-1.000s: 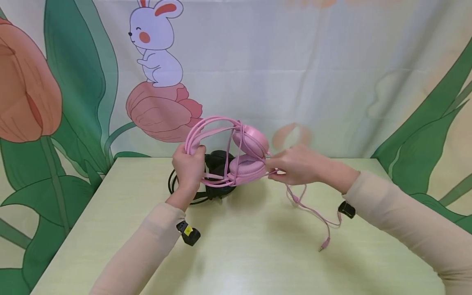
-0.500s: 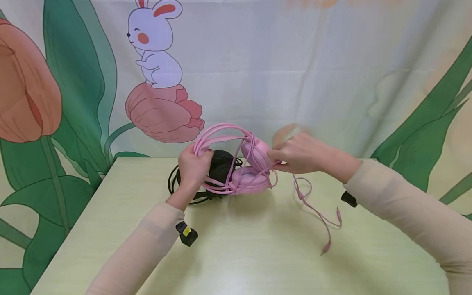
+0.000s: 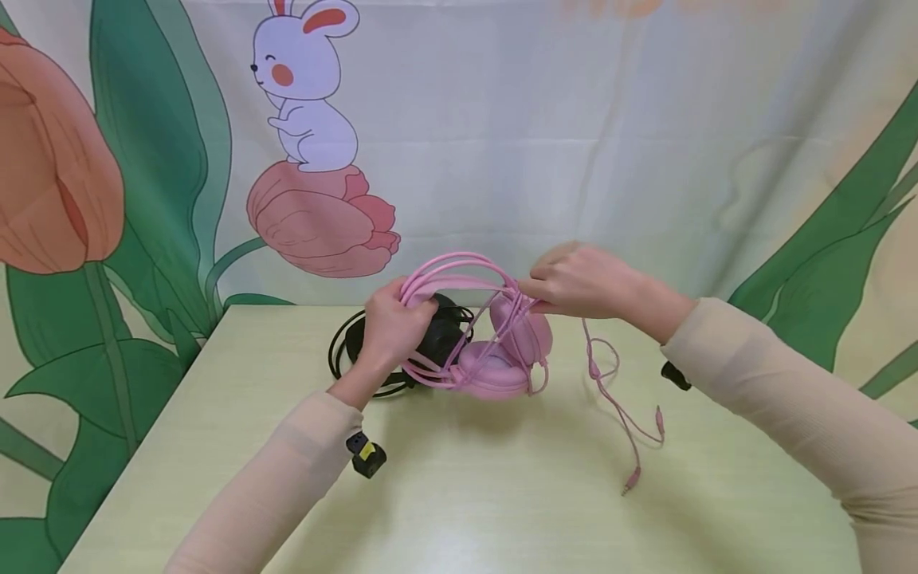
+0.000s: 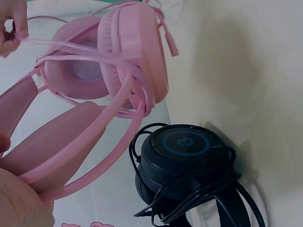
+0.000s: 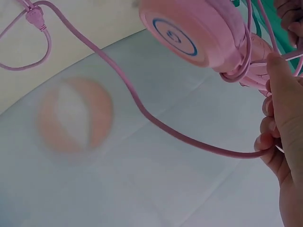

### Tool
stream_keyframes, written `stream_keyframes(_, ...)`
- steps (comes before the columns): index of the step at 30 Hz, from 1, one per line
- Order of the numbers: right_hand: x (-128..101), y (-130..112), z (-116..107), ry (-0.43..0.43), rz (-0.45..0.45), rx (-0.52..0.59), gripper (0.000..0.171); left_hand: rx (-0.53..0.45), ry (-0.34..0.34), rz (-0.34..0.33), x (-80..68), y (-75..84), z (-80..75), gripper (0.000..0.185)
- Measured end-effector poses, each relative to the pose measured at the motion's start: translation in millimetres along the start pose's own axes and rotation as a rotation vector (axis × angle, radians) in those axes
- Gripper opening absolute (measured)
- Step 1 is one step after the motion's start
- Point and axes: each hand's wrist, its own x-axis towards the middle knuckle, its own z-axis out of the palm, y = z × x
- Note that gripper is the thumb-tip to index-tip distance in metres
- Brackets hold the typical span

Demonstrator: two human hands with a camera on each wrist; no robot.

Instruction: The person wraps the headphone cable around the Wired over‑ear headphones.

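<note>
Pink headphones [image 3: 495, 367] are held up over the table in the head view, earcups to the right, with their cable wound around the earcups and band. My left hand [image 3: 394, 323] grips the headband, thumb on the near side. My right hand [image 3: 584, 279] pinches the pink cable [image 5: 161, 124] just right of the upper earcup. From this hand the cable's loose end drops to the table, where it splits toward two plugs [image 3: 632, 479]. In the left wrist view a short pink microphone boom [image 4: 171, 43] sticks out beside an earcup.
Black headphones [image 4: 182, 156] with their own bundled black cable lie on the table behind my left hand, partly covered by it and the pink pair. A printed cloth [image 3: 466, 143] with a rabbit and tulips hangs behind the table's back edge [image 3: 674, 315].
The pink headphones and my left hand have shifted right and slightly down. My right hand has risen, bringing the cable from beside the earcups to above them.
</note>
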Motion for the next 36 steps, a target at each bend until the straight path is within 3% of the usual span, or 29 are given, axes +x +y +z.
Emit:
stream_keyframes(9, -3.3, 9.8, 2.9, -0.100, 0.074, 0.095, 0.021, 0.038, -0.081, 0.038, -4.4, 6.1, 0.7, 0.010)
stream_keyframes(12, -7.4, 12.6, 5.2, -0.091, 0.089, 0.124, 0.019, 0.039, -0.103, 0.045, -4.9, 5.5, -0.3, 0.010)
stream_keyframes(19, -11.9, 16.0, 9.1, -0.067, 0.180, 0.349, 0.017, -0.017, -0.181, 0.028, -3.5, -1.4, -5.2, 0.011)
stream_keyframes(26, -10.2, 17.2, 8.8, -0.095, 0.216, 0.400, 0.010, -0.049, -0.246, 0.015, -1.8, -6.3, -11.9, 0.012)
stream_keyframes(30, -10.0, 18.3, 12.0, -0.090, 0.213, 0.374, 0.009, -0.139, -0.313, -0.015, -1.1, -9.8, -15.8, 0.009)
stream_keyframes(36, -12.4, 23.8, 18.8, -0.042, 0.219, 0.402, 0.010, -0.362, -0.434, -0.084, -2.1, -16.7, -22.9, 0.006)
